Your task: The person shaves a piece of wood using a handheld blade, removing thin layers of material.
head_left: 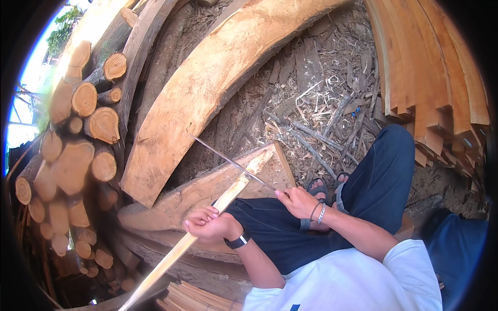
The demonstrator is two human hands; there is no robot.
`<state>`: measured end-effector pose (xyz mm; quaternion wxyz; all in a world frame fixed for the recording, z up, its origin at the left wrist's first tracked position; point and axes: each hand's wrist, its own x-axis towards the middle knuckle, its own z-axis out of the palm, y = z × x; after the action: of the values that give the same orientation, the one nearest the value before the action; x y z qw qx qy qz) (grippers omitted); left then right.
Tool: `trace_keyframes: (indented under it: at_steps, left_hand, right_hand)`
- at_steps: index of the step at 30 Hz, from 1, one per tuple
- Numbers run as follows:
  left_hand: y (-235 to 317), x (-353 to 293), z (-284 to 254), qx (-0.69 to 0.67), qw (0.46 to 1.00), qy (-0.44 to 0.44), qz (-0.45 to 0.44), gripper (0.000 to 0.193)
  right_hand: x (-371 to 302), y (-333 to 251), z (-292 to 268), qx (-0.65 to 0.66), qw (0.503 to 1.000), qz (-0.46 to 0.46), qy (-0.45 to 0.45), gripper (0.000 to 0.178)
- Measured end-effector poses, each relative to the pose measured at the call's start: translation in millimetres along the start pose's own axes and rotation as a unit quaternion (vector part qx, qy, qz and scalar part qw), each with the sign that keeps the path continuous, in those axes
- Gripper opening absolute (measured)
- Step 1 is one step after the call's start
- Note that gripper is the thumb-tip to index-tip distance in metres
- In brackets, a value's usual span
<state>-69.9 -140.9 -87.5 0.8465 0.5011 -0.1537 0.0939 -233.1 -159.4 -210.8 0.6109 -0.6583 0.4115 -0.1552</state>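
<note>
My left hand (210, 224) is closed around a long pale wooden stick (174, 255). The stick slants from the lower left up to a thick wooden slab (277, 173), and its far end lies on that slab's tip. In my right hand (301, 201) is a machete (225, 157), its long thin blade seen nearly edge-on and its handle hidden by my fingers. The blade crosses over the stick near the far end and points to the upper left. Around that crossing the stick's surface looks rough and freshly shaved.
A broad curved plank (207, 78) lies beyond my hands. Cut logs (84, 99) are stacked at the left, sawn boards (415, 62) at the right. Shavings and branches (314, 140) litter the ground ahead. Thin strips (194, 298) lie at the bottom; dark blue cloth (456, 249) shows at the lower right.
</note>
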Motion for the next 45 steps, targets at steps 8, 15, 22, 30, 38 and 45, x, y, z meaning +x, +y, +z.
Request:
trace_keyframes:
  at_steps: [8, 15, 22, 30, 38, 45]
  left_hand:
    - [-1, 2, -7, 0.0, 1.0, 0.013, 0.0, 0.039]
    - [-1, 8, -6, 0.006, 1.0, 0.021, -0.006, 0.04]
    - [-1, 4, -3, 0.01, 1.0, 0.003, -0.001, 0.04]
    - [1, 3, -4, 0.02, 1.0, -0.008, 0.003, 0.038]
    - [4, 1, 1, 0.014, 1.0, -0.016, -0.007, 0.039]
    - [1, 3, -3, 0.024, 0.999, 0.015, -0.021, 0.038]
  right_hand:
    - [1, -17, -12, 0.041, 0.999, -0.023, 0.02, 0.067]
    - [9, 14, -5, -0.035, 0.997, 0.056, -0.036, 0.064]
    - [5, 0, -3, 0.02, 1.0, -0.001, 0.001, 0.067]
    - [6, -4, -6, 0.021, 1.0, -0.003, 0.002, 0.071]
    - [16, 18, 3, -0.019, 0.998, 0.057, -0.029, 0.071]
    - [7, 7, 5, -0.007, 1.0, 0.003, 0.003, 0.069]
